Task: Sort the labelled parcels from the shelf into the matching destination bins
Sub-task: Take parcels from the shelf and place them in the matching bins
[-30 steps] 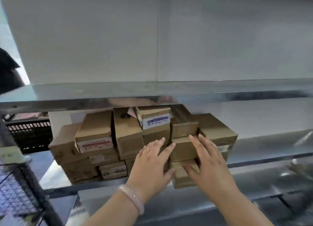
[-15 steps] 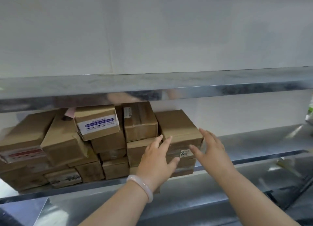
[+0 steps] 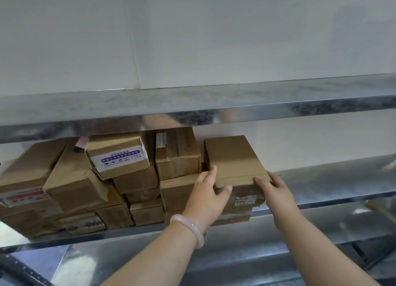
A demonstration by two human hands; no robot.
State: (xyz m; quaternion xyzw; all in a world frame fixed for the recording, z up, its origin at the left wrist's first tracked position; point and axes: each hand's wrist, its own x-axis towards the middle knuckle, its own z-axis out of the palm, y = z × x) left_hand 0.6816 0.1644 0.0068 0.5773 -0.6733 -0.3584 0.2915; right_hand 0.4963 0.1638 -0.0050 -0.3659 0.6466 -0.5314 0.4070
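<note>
Top parcel (image 3: 233,163) sits at stack's 3 o'clock end on shelf (image 3: 325,178). Left hand (image 3: 206,194) clamps its 9 o'clock side, right hand (image 3: 276,191) its 3 o'clock corner. Stiff cardboard, probably light; hold opposite sides.

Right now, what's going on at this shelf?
A person is taking hold of one brown cardboard parcel at the right end of a stack of boxes on a metal shelf. The left hand grips its left front corner, and the right hand grips its right front edge. It sits atop lower boxes; whether it is lifted yet is unclear. A small white label on its front reads 705, upside down. No bins are in view.
</note>
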